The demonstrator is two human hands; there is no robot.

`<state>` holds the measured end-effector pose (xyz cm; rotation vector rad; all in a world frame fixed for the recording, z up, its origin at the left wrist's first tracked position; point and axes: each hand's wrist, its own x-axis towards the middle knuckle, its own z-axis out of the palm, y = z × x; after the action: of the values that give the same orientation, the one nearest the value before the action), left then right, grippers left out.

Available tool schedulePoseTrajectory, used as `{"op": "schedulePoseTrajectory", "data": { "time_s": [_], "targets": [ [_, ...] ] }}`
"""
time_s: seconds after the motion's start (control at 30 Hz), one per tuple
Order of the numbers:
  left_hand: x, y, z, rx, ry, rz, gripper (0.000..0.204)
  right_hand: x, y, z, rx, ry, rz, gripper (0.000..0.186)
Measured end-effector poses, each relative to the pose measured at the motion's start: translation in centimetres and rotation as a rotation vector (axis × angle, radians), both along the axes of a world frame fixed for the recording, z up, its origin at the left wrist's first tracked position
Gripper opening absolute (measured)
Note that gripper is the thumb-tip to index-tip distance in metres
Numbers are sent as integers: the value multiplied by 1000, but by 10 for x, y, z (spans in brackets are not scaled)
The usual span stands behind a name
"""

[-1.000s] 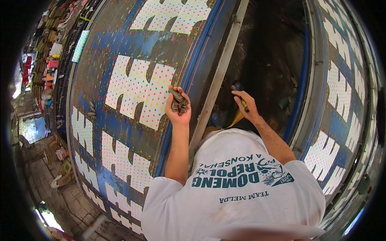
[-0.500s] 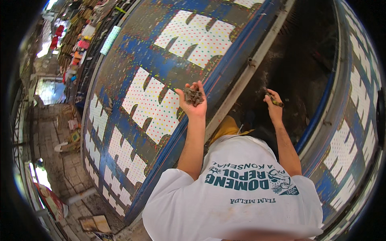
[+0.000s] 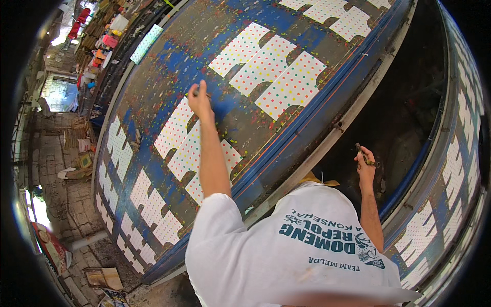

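Note:
My left hand (image 3: 201, 102) is stretched out over the long blue and brown, paint-spotted table on my left. Its fingers curl around brown lumps (image 3: 196, 92), mostly hidden by the hand. Below it on the surface lie white dotted cut pieces (image 3: 186, 157), flat and side by side. Another group of white dotted pieces (image 3: 263, 66) lies farther along. My right hand (image 3: 365, 166) is closed on a short, thin tool (image 3: 369, 162) with dark and yellow-green parts; its exact kind is unclear. That hand hovers over the dark gap between the two tables.
A metal rail (image 3: 327, 140) edges the left table (image 3: 153, 102). Across the gap, a second table (image 3: 396, 250) carries more dotted pieces. A pale dotted roll (image 3: 147, 44) rests by the far-left edge. Flattened cardboard (image 3: 103, 278) lies on the brick floor at lower left.
My left hand has moved left and farther out over the table, turning from an upturned palm showing the lumps to curled fingers. The view has shifted; the right hand still holds the tool.

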<state>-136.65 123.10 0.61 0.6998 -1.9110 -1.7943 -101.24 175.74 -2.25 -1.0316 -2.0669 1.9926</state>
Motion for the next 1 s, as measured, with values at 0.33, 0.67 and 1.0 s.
{"op": "schedulePoseTrajectory", "data": {
  "time_s": [0.33, 0.67, 1.0],
  "targets": [
    [-169, -76, -12, -1026, -448, 15, 63, -33, -22, 7, -207, -92, 29, 28],
    [-208, -100, -2, -1005, -724, -378, 100, -28, -26, 3, -337, -87, -35, 19],
    [46, 92, 1, -494, 203, -394, 13, -29, -8, -12, -558, -54, -25, 10]
  ]
}}
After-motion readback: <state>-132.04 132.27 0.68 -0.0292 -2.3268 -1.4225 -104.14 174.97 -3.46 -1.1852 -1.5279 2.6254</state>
